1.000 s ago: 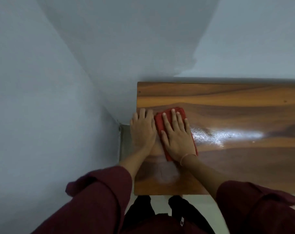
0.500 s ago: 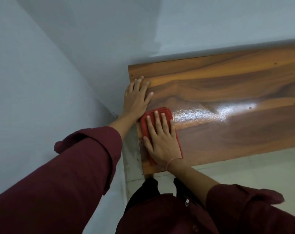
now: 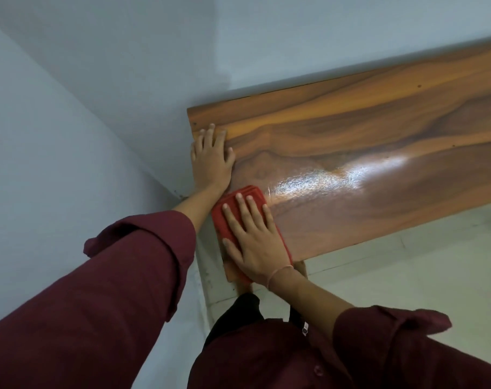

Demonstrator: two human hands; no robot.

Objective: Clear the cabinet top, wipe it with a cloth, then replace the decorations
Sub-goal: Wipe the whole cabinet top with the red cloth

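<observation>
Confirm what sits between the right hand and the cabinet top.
A folded red cloth, pressed flat under the right hand at the near-left end of the cabinet top; head view.

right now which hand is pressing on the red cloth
The right hand, flat on the red cloth; the left hand rests on the bare cabinet top farther back.

The cabinet top [image 3: 379, 141] runs open rightward; left wall [image 3: 70, 136] and back wall [image 3: 294, 37] hem its corner.
</observation>
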